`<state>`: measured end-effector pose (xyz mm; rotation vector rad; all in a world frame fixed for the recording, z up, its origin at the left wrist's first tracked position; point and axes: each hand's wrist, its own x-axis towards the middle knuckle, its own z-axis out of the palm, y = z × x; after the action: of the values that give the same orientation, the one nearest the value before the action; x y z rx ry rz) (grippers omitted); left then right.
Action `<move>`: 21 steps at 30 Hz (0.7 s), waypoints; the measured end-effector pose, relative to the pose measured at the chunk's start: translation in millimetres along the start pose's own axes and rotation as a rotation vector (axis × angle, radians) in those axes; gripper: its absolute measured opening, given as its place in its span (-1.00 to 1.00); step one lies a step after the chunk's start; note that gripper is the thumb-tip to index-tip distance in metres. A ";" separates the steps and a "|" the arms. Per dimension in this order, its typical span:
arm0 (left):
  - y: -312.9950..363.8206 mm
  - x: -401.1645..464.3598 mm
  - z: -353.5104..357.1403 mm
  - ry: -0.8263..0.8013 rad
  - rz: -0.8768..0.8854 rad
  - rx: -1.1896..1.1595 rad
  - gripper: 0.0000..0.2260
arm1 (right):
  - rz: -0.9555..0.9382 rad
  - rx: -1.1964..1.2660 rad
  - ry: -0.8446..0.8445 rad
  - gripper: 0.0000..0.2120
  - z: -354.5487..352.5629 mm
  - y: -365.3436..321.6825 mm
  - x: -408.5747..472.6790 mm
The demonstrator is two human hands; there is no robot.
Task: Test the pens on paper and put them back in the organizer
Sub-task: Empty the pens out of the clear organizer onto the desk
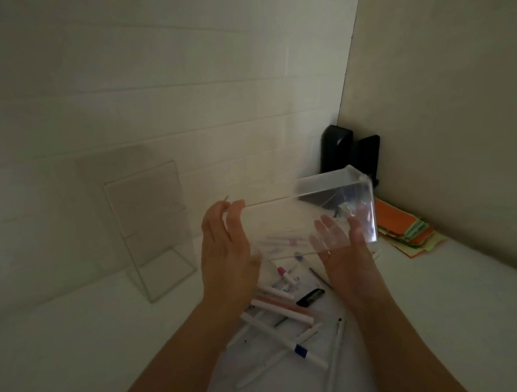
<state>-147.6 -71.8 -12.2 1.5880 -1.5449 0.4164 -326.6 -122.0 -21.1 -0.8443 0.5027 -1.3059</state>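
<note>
pens [284, 324] lie scattered on white desk [440, 321]. above them, left hand [224, 258] and right hand [345, 251], fingers straight, press opposite sides of clear organizer [336, 203], held tilted in air.

Clear acrylic stand [150, 229] by the wall, two black speakers [351, 152] in the corner, coloured paper stack [404, 232]

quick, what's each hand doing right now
Left hand: open, straight fingers pressed on the left end of the clear organizer.
Right hand: open, palm up under the organizer's right end, supporting it.
</note>
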 end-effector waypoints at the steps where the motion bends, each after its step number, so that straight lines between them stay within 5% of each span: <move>1: -2.9 -1.8 1.6 -0.005 -0.050 -0.043 -0.13 | -0.015 -0.025 -0.021 0.07 6.2 -2.3 2.6; 5: -8.1 2.0 3.9 -0.066 -0.402 -0.424 -0.08 | -0.140 -0.234 0.000 -0.35 37.7 -13.3 16.2; 7: -9.6 6.0 7.3 -0.118 -0.568 -0.579 -0.05 | -0.213 -0.405 -0.009 -0.40 53.3 -15.0 22.5; 13: -20.8 11.9 11.0 -0.170 -0.652 -0.749 -0.06 | -0.251 -0.729 -0.027 0.05 95.0 2.7 39.3; 17: -31.9 16.8 7.9 -0.229 -0.668 -0.647 -0.04 | -0.313 -0.801 0.002 0.07 112.7 17.5 51.8; 21: -25.5 -1.2 -25.1 -0.356 -0.601 -0.656 -0.24 | -0.357 -0.834 -0.092 0.07 122.0 29.2 53.0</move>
<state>-116.0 -55.6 -7.4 1.5241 -1.1763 -0.6710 -205.6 -141.2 38.3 -1.7384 0.8729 -1.3692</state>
